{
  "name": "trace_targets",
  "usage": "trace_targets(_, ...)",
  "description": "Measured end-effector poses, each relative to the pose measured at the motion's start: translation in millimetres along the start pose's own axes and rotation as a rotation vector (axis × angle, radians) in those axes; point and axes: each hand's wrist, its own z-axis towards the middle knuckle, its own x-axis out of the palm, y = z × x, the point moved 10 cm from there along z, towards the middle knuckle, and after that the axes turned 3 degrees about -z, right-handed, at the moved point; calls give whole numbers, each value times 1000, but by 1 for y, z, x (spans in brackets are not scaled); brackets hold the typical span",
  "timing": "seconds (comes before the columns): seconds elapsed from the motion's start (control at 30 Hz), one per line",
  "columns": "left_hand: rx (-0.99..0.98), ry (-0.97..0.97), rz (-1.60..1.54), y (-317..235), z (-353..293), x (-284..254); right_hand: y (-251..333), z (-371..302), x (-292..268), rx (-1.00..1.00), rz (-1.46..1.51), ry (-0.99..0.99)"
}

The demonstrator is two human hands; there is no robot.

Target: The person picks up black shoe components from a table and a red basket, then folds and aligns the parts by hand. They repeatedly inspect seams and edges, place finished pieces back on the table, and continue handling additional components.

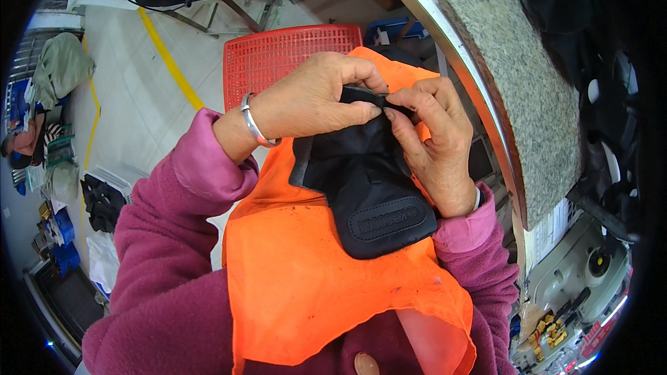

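A black fabric piece (354, 173) with a stitched, embossed patch at its lower end hangs over the orange cloth (292, 271) on my lap. My left hand (316, 94), with a silver bangle at the wrist, pinches its upper edge between thumb and fingers. Close beside it, my right hand (438, 132) pinches the same edge with thumb and forefinger. The fingertips of both hands nearly meet there. Whether anything small sits between them cannot be made out.
A red plastic basket (278, 55) stands on the floor just beyond my hands. To the right runs a workbench with a stone slab (514, 90) and a sewing machine (590, 271). Cloth and small goods (59, 69) are piled at the far left.
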Motion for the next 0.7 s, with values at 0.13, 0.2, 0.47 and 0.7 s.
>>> trace_targets(0.13,-59,19,-101,8,0,5,1,5,3,-39,4,41)
trace_targets(0.2,-73,23,-114,10,0,7,0,6,5,-42,3,90)
trace_targets(0.47,-151,167,-118,13,7,8,-2,5,9,-54,-41,124)
trace_targets(0.7,-170,312,-54,17,24,10,8,-1,8,-137,-213,84)
